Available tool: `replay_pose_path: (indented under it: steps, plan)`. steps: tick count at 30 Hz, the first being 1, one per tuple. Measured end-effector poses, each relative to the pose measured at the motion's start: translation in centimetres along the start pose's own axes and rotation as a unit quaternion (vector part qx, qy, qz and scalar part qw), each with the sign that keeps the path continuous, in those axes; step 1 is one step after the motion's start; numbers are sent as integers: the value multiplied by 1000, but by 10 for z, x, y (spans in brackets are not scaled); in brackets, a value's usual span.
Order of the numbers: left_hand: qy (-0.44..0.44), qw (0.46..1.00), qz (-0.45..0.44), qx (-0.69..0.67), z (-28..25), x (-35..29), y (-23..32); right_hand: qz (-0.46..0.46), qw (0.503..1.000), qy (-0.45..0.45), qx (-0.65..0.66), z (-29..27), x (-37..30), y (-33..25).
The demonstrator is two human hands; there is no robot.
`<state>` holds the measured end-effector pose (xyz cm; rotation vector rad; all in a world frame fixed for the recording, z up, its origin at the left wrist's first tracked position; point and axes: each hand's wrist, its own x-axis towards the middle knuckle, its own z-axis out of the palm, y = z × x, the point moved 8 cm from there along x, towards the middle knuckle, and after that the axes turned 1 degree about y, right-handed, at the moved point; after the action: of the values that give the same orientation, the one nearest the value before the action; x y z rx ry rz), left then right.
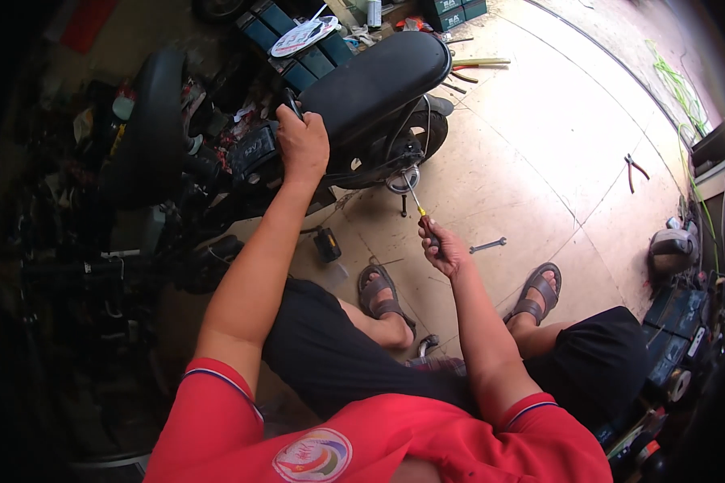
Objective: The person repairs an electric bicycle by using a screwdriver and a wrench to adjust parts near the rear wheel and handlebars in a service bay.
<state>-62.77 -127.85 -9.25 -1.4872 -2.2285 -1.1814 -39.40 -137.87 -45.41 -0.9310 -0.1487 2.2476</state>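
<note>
A pale tiled floor (dark joint lines cross it) carries a black-seated motorbike and the person's two worn brown sandals. A metal wrench lies ahead of and between them; red-handled pliers, handles spread, rest well apart to the right; a black boxy item sits left.

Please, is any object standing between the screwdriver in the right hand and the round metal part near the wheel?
Nothing visible does: the screwdriver runs from the right hand straight to the round metal part. The wrench lies aside on the floor.
</note>
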Motion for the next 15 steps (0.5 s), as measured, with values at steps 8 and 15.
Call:
replay_pose_path:
  steps: [8,15]
  plan:
    - [11,1000,28,-2,-2,-4,6,-166,974,96,-116,-30,3,-35]
    - [-13,1000,-2,4,-3,-3,-5,-39,996,20,-78,-1,4,6]
